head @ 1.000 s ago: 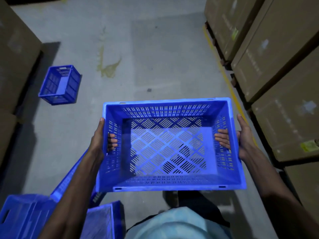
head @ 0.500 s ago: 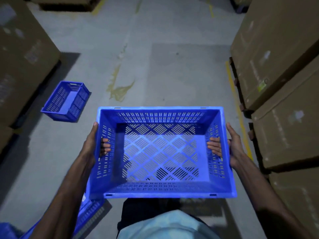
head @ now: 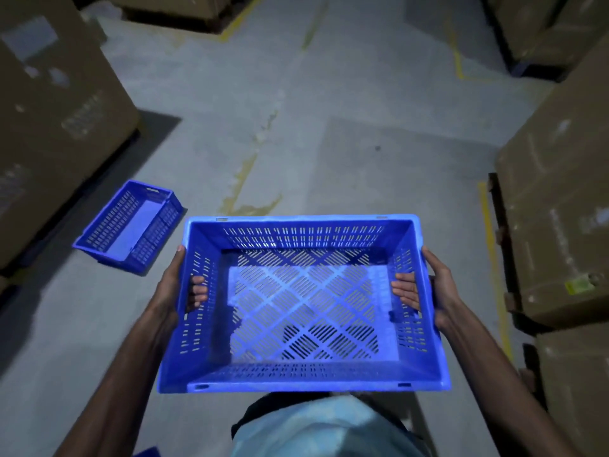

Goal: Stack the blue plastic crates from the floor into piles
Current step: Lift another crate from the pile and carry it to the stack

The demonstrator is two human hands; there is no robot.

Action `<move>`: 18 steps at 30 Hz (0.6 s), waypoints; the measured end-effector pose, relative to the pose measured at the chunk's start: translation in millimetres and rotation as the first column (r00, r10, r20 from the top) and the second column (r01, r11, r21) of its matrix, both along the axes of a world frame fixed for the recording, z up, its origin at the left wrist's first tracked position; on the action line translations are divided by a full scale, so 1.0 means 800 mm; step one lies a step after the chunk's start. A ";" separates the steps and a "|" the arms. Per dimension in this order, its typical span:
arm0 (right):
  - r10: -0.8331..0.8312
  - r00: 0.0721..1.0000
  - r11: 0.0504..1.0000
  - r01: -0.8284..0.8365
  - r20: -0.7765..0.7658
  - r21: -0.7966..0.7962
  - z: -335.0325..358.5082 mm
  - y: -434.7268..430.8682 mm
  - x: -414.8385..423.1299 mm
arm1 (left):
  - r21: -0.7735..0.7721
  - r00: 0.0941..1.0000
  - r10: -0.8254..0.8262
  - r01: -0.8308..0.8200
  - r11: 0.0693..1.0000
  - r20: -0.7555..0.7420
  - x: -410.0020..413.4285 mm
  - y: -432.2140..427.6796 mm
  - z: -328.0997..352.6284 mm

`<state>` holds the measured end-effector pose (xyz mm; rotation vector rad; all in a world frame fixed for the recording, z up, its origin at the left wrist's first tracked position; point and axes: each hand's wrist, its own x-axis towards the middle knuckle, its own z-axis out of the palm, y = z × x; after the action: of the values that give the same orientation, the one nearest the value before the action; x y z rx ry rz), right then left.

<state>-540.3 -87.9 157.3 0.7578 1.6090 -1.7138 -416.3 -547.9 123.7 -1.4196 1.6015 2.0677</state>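
Note:
I carry an empty blue plastic crate [head: 303, 311] with slotted walls and a lattice bottom, level in front of my waist. My left hand [head: 171, 288] grips its left handle slot, fingers poking through to the inside. My right hand [head: 435, 288] grips the right handle slot the same way. A second blue crate [head: 128, 225] lies empty on the concrete floor ahead to the left, close to the cardboard boxes. A sliver of blue plastic [head: 148, 452] shows at the bottom edge.
Large cardboard boxes [head: 56, 120] line the left side and more cardboard boxes [head: 557, 232] on pallets line the right. Yellow floor lines [head: 491, 245] run along the right boxes. A grey concrete aisle [head: 296, 133] stretches ahead between them.
The view has tilted up and moved forward along the aisle with the crate held in both hands. The blue crates at my lower left have slid almost out of view.

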 end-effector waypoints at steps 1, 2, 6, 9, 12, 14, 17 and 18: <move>0.015 1.000 1.000 -0.015 -0.006 -0.004 0.005 -0.017 -0.036 | -0.002 1.000 0.015 -0.015 1.000 -0.007 -0.027 -0.015 0.002; 0.028 1.000 1.000 -0.028 -0.012 0.000 0.009 -0.033 -0.071 | -0.004 1.000 0.029 -0.029 1.000 -0.009 -0.053 -0.030 0.004; 0.085 0.996 0.996 -0.086 -0.022 -0.011 0.022 -0.100 -0.193 | -0.022 0.996 0.087 -0.088 0.996 -0.005 -0.136 -0.084 0.012; 0.133 0.991 0.991 -0.134 -0.017 -0.019 0.021 -0.159 -0.280 | -0.024 0.988 0.151 -0.152 0.988 -0.015 -0.191 -0.131 0.011; 0.201 0.980 0.979 -0.201 -0.010 -0.027 0.010 -0.224 -0.363 | -0.032 0.979 0.202 -0.202 0.979 0.002 -0.242 -0.182 0.003; 0.239 0.971 0.971 -0.239 -0.002 -0.031 -0.002 -0.270 -0.417 | -0.035 0.972 0.235 -0.235 0.971 0.014 -0.273 -0.217 -0.004; 0.306 0.952 0.951 -0.305 0.018 -0.040 -0.018 -0.345 -0.498 | -0.028 0.957 0.289 -0.289 0.957 0.009 -0.322 -0.267 -0.006; 0.327 0.945 0.944 -0.326 0.028 -0.049 -0.021 -0.372 -0.526 | -0.035 0.950 0.312 -0.312 0.949 0.005 -0.338 -0.285 -0.006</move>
<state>-961.3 -385.5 140.4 0.4647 1.5673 -1.4822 -686.7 -775.7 118.8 -1.7944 1.4949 2.1991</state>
